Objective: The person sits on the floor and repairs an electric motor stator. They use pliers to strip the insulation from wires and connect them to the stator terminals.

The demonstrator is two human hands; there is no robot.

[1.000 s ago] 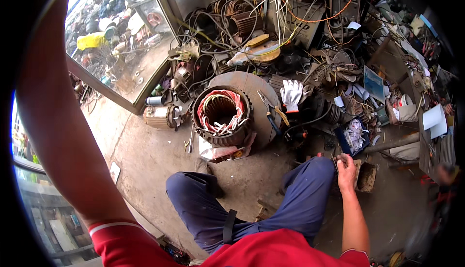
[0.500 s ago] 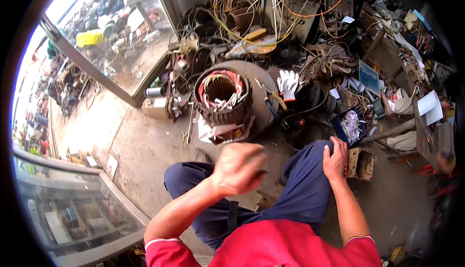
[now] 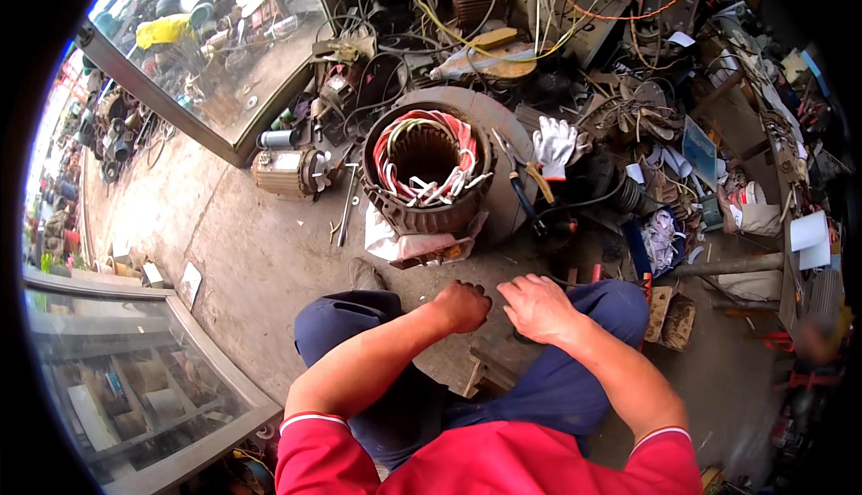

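Observation:
My left hand [image 3: 462,306] is closed in a fist above my knees; whatever its fingers hold, if anything, is hidden. Beside it, my right hand [image 3: 539,306] hovers near my right knee, its fingers bent loosely and apart, with nothing visible in them. Both hands are in front of a motor stator [image 3: 429,218], which stands upright with red and white windings [image 3: 388,167] around its open bore. White and pinkish wrapping [image 3: 422,245] hangs at the stator's near side. Pliers [image 3: 521,194] with dark handles lie on the round grey support [image 3: 507,131] to the stator's right.
A white work glove [image 3: 555,146] lies behind the pliers. A small motor [image 3: 283,173] and a metal rod tool [image 3: 347,207] rest on the floor at left. Cables and scrap crowd the back. A blue box of white scraps [image 3: 660,242] stands at right; a glass door [image 3: 135,378] is nearby.
My right hand has left my right knee and moved left, close to the left hand. My left fist, blurred before, has shifted slightly right and down. The view has tilted a little.

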